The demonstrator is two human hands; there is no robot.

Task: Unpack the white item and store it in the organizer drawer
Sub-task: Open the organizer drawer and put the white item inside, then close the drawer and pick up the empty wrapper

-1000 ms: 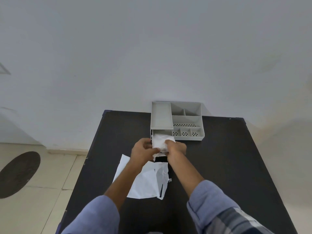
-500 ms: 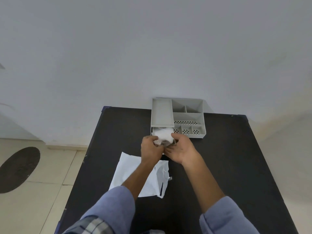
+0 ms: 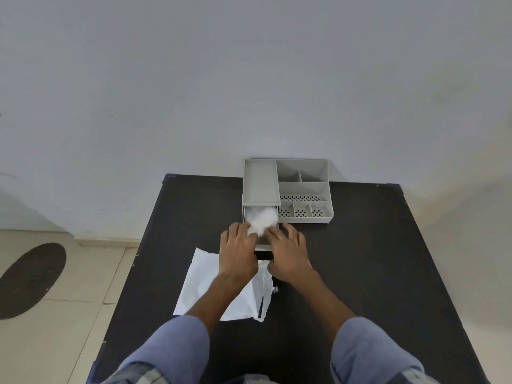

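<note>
A grey desk organizer (image 3: pixel 302 189) stands at the table's far edge against the wall. Its left drawer (image 3: pixel 263 247) is pulled out toward me. The crumpled white item (image 3: pixel 261 217) lies inside the drawer, partly under the organizer's top. My left hand (image 3: pixel 238 254) and my right hand (image 3: pixel 288 254) hover flat over the drawer's front, fingers spread, fingertips resting on the near part of the white item. Neither hand grips it. The hands hide the drawer's front half.
The torn white packaging (image 3: pixel 201 284) lies flat on the black table (image 3: pixel 360 273) just under my left wrist, with a small metallic bit (image 3: pixel 275 289) beside it. The organizer's right side has several open compartments. The table's left edge drops to a tiled floor.
Both hands carried the white item forward from above the packaging into the open drawer, then loosened from a grip to flat, spread fingers on top of it.
</note>
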